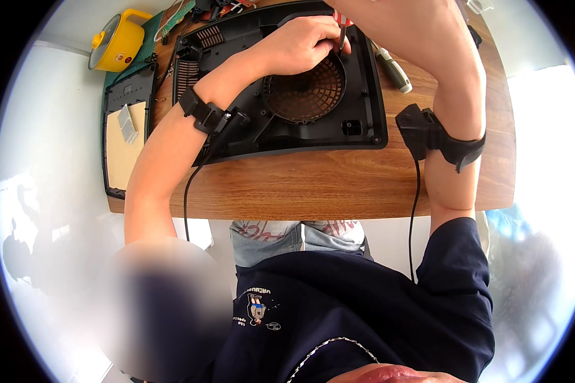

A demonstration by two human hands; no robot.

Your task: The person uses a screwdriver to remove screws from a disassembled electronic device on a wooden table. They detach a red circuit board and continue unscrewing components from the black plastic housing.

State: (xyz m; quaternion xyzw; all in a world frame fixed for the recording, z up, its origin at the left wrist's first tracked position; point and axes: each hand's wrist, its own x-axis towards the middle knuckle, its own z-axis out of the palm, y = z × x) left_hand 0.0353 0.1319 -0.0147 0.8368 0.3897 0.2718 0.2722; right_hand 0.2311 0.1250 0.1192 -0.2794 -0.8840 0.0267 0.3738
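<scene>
A large black plastic housing (364, 115) lies on the table, with a round grille (306, 96) and slotted vents. Over its far part, my right hand (396, 22) grips a screwdriver (343, 19) with a red and white handle, its shaft pointing down at the housing. The picture's top edge cuts off part of that hand. My left hand (306, 45) rests at the far side of the grille, right beside the screwdriver's shaft. Its fingers are curled and pressed together, and what they pinch, if anything, is hidden.
A tool with a grey handle (396, 73) lies right of the housing. At the left are a black panel with a beige inset (124, 163), a ribbed silver piece (127, 124) and a yellow pot (121, 45). Green boards (176, 18) and wires sit at the far left. Cables hang from both wrist straps.
</scene>
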